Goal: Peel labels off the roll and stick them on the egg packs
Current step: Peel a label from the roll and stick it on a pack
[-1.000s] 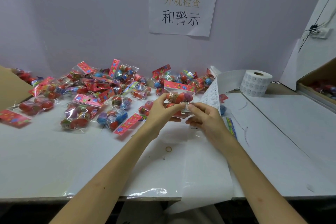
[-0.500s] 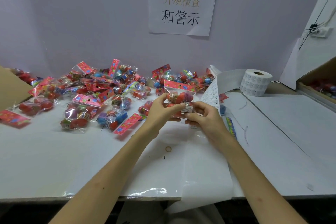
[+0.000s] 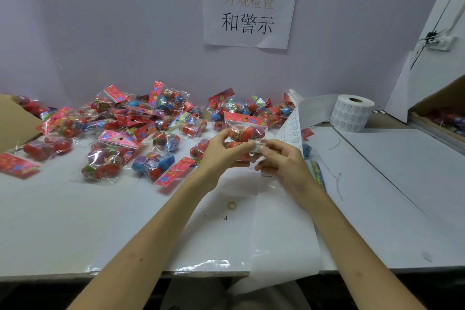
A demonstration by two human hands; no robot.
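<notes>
A clear egg pack (image 3: 247, 131) with red eggs and a red header card is held upright above the table by my left hand (image 3: 222, 151). A small white label (image 3: 257, 146) lies on the pack's lower right face. My right hand (image 3: 283, 162) touches that label with thumb and forefinger. The label roll (image 3: 351, 113) stands at the back right, and its strip of labels (image 3: 292, 128) runs down to just right of my hands. Spent white backing paper (image 3: 281, 239) trails over the table's front edge.
Several egg packs (image 3: 141, 126) lie heaped across the left and back of the white table (image 3: 50, 221). Cardboard boxes sit at the far left (image 3: 12, 121) and far right (image 3: 442, 106). A rubber band (image 3: 231, 205) lies near the front. A paper sign (image 3: 249, 7) hangs on the wall.
My right hand has shifted slightly up and right along the pack, and its fingertips now rest on the label. The pack and my left hand stay almost where they were.
</notes>
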